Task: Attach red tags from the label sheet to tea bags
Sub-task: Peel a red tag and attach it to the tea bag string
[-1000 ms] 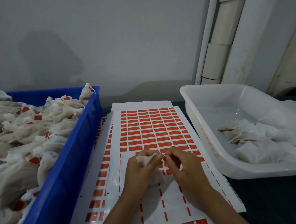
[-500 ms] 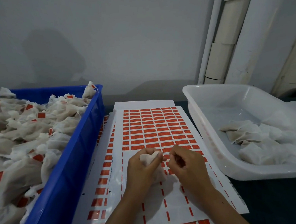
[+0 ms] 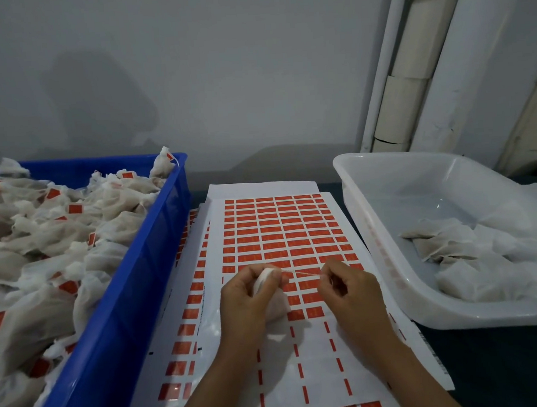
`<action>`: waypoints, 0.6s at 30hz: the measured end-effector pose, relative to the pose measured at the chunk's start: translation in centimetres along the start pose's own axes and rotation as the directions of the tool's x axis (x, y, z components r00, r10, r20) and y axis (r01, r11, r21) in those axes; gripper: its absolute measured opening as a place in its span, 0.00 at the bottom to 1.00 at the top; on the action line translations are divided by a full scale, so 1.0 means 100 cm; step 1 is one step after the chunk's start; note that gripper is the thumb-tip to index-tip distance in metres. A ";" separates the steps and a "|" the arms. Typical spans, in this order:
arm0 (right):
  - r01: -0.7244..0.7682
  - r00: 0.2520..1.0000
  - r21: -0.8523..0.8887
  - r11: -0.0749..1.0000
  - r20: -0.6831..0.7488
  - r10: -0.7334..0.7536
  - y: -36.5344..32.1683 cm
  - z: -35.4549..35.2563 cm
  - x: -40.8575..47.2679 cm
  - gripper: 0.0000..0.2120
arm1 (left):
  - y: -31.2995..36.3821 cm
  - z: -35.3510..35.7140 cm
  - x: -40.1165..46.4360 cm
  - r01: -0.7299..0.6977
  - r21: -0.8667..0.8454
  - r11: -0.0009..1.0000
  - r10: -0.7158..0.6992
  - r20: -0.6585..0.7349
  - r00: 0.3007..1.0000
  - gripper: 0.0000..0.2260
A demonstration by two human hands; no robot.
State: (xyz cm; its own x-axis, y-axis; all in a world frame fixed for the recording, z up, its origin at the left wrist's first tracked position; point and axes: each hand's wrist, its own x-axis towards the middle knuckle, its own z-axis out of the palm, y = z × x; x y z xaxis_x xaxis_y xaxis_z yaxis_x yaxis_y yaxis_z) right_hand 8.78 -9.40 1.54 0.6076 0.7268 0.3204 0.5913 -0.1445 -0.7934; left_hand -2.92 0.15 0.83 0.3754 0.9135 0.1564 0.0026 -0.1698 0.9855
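A white label sheet (image 3: 282, 231) with rows of red tags lies flat between two bins. Over its middle, my left hand (image 3: 245, 300) grips a white tea bag (image 3: 264, 281) in curled fingers. A thin pale string (image 3: 304, 273) runs taut from the bag to my right hand (image 3: 346, 288), which pinches its end between thumb and fingertips. The lower rows of the sheet show bare backing with only thin red strips left.
A blue crate (image 3: 134, 308) on the left is piled with tea bags carrying red tags. A white tub (image 3: 387, 242) on the right holds several untagged tea bags. More label sheets lie under the top one. A grey wall stands behind.
My hands were together at the bag; now my right hand has drawn away to the right, stretching the string out from the tea bag held in my left hand.
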 end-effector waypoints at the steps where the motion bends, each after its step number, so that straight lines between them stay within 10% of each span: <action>1: -0.002 1.000 -0.004 1.000 0.015 0.002 0.001 0.002 -0.002 0.05 | -0.001 0.000 0.000 0.004 -0.006 1.000 -0.004 -0.003 1.000 0.05; 18: -0.038 0.995 -0.002 0.999 0.089 0.038 0.003 0.001 -0.004 0.16 | 0.006 -0.004 0.001 0.038 0.088 0.995 -0.047 0.102 0.994 0.03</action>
State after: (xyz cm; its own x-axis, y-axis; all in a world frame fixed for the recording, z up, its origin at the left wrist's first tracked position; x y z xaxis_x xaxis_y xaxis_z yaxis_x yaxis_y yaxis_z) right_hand 8.64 -9.68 1.08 0.5800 0.7777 0.2425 0.5687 -0.1734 -0.8041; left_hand -3.26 0.29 1.44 0.4677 0.8779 0.1024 0.0985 -0.1669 0.9810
